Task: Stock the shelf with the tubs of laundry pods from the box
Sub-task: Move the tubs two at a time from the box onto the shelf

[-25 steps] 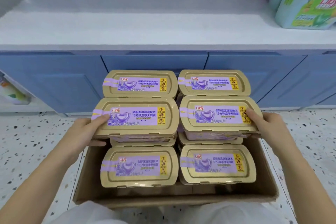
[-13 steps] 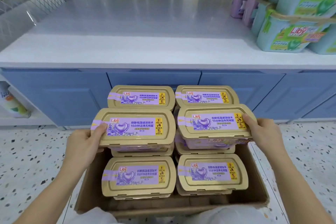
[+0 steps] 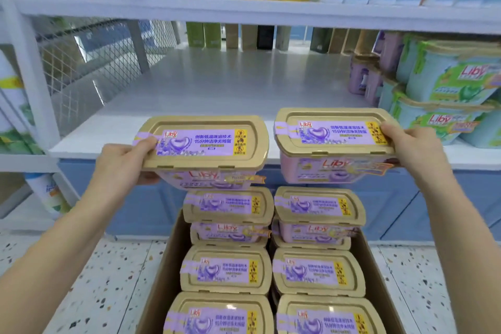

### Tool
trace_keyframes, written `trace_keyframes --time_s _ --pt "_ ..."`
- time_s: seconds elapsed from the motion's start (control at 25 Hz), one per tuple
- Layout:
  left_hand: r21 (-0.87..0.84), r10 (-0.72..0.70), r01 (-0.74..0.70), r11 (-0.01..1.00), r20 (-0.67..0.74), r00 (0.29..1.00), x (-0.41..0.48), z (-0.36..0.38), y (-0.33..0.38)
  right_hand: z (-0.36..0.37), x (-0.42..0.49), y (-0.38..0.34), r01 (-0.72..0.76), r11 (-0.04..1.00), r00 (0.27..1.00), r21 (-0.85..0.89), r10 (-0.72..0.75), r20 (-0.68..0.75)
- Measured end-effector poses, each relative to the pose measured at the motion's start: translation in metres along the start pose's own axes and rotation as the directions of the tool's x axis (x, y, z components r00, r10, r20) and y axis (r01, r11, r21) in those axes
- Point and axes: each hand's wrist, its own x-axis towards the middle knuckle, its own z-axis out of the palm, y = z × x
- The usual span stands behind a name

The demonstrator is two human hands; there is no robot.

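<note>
Left hand (image 3: 122,168) grips the left tub (image 3: 206,144), right hand (image 3: 414,149) the right tub (image 3: 333,138), at outer ends; thumbs atop, fingers seemingly beneath, level for the shelf (image 3: 217,84) beyond.

"Liby" and "15" are showing on the purple labels (image 3: 195,142) of the gold-lidded tubs (image 3: 336,168); "Liby" is also showing on the green tubs (image 3: 458,76) far right.

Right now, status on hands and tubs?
Left hand grips gold-lidded purple tub; right hand grips second tub. Neither on white shelf yet. Green tubs occupy its right.
</note>
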Motion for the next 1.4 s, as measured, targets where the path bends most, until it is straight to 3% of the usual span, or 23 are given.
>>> trace_keyframes --time_s 0.36,0.76,0.92,1.12,1.28,1.4 --pt "0.015 -0.035 0.034 0.999 0.048 0.998 0.089 0.043 0.049 0.038 0.096 -0.022 -0.073 0.985 0.997 0.155 0.072 0.014" --pt "0.111 -0.126 0.117 0.987 0.075 0.989 0.138 0.077 0.030 0.074 0.130 -0.011 -0.183 0.980 0.975 0.073 0.171 0.141" --pt "0.078 -0.139 0.132 0.988 0.091 0.986 0.135 0.076 0.023 0.075 0.124 0.001 -0.139 0.975 0.976 0.175 0.105 0.189" --pt "-0.019 0.020 -0.018 1.000 0.077 0.997 0.105 0.078 -0.004 0.069 0.082 0.023 0.013 0.934 0.964 0.356 -0.106 0.245" --pt "0.041 0.218 -0.216 0.976 -0.070 0.973 0.070 0.066 -0.044 0.074 0.055 0.067 0.076 0.943 0.989 0.323 -0.111 0.094" --pt "0.154 0.298 -0.281 0.947 -0.104 0.949 0.037 0.050 -0.079 0.066 0.024 0.102 0.094 0.978 0.995 0.186 -0.085 -0.055"
